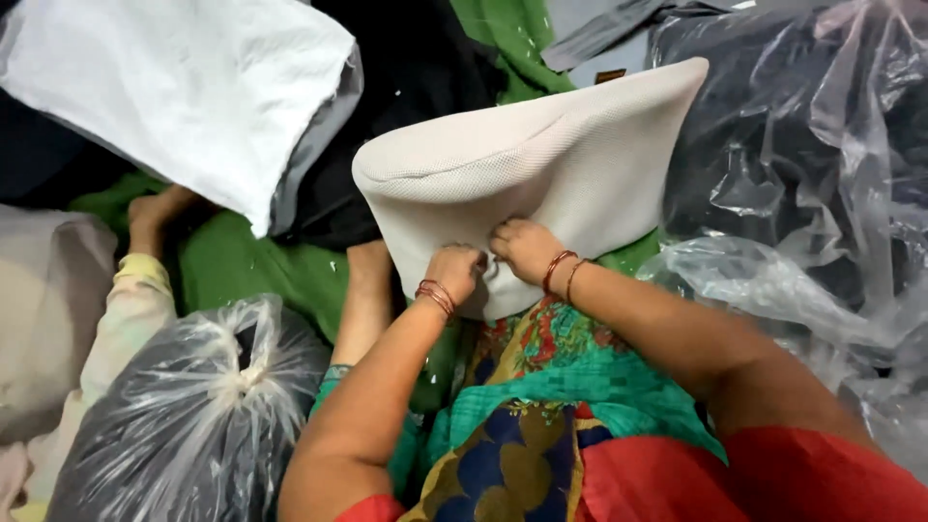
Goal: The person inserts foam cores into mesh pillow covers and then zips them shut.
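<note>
Across the right side of the scene spreads one big heap of crumpled clear plastic sheeting [822,145] over dark goods, the largest thing in view. At far left lies one white textured fabric cover with a grey edge [184,92], and beneath everything a green cloth [242,266] shows in patches. Next in size comes the off-white, mesh-textured curved cushion [541,169], standing at the centre on the person's lap; it is wedge-like with a rounded top lip on the left, rising to a point at far right, its fabric finely dimpled and clean. Its lower near edge is where the grip sits: both hands meet just there, side by side and touching the fabric. At near left sits one knotted clear plastic bag [203,406] stuffed with dark material. A bare foot [367,266] rests just left of the cushion, and another person's foot [159,213] lies farther left. The left hand [454,271] has its fingers curled tight, pinching the cushion's bottom edge; the right hand [524,246] is likewise bunched, nipping the same seam. Each wrist carries thin red-orange bangles [437,296].
</note>
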